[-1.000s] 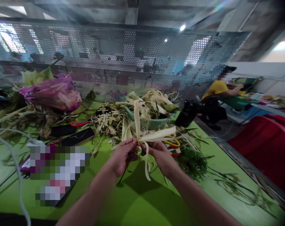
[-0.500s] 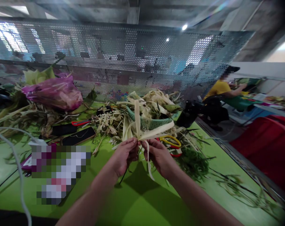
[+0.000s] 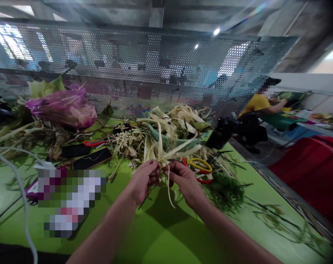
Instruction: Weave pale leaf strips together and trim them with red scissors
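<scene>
While both forearms reach in over the bright green table (image 3: 166, 242), the person's left hand (image 3: 147, 178) and right hand (image 3: 182, 178) meet near the middle of the view, just beside each other. Between their fingertips, above the tabletop and in front of the teal basket (image 3: 154, 133), is a pale husk piece (image 3: 160, 141) with one strip standing nearly upright and others slanting off to the right. The left hand's grip is narrow, thumb and fingers pinched together on the base of the piece. The right hand's thumb and forefinger are also close together, at a thin pale strip (image 3: 169, 192) that dangles below them; how firmly they hold it cannot be told. The basket is heaped with dry husks and leaves. Just to the right of the right hand lie scissors handles (image 3: 199, 159) in yellow and red, with a dark green tangle (image 3: 228, 192) near them and a black camera-like object (image 3: 219, 134) farther back. On the left side of the table are a dark phone (image 3: 92, 159), a red-handled tool (image 3: 95, 143) and a pink plastic bag (image 3: 63, 108) resting among dried leaves. Beyond a perforated screen's right end sits a co-worker in a yellow top (image 3: 256, 104).
</scene>
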A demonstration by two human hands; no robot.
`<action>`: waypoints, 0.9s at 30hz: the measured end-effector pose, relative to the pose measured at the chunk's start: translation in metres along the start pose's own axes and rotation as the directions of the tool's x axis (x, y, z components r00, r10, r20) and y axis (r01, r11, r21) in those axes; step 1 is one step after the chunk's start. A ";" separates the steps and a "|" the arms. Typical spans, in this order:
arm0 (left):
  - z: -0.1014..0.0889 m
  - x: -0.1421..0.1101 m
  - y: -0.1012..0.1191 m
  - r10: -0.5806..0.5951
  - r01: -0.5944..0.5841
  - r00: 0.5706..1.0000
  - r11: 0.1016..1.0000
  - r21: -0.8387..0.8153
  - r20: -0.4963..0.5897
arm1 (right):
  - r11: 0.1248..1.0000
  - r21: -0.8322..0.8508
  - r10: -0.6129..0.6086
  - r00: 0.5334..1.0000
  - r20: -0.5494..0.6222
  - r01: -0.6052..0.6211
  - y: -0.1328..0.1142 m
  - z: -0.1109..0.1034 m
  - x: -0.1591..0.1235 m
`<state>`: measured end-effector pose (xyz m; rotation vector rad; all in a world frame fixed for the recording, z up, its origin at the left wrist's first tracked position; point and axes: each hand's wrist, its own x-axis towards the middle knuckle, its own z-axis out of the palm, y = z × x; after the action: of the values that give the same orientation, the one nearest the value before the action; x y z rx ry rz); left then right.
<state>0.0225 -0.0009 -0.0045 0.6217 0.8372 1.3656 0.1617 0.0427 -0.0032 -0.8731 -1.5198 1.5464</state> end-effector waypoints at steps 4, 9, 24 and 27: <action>-0.001 0.004 -0.003 0.167 -0.145 0.984 0.950 0.277 -0.057 | 1.000 -0.024 -0.006 1.000 0.010 0.006 0.002 -0.001 -0.002; -0.003 0.009 -0.009 0.391 -0.250 0.918 0.704 0.665 -0.069 | 0.998 -0.020 0.060 0.998 0.017 -0.060 0.001 0.000 -0.006; -0.009 0.002 -0.003 0.428 -0.131 0.882 -0.177 0.975 0.196 | 0.889 -0.432 -0.155 0.987 0.030 0.152 -0.014 -0.011 -0.012; -0.006 0.000 -0.004 0.373 -0.142 0.896 -0.278 0.950 0.243 | 0.754 -0.591 -0.271 0.956 0.116 0.286 -0.019 -0.016 -0.015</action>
<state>0.0201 -0.0017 -0.0113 2.1717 2.0862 0.7328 0.1837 0.0364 0.0146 -0.9107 -2.1055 0.8483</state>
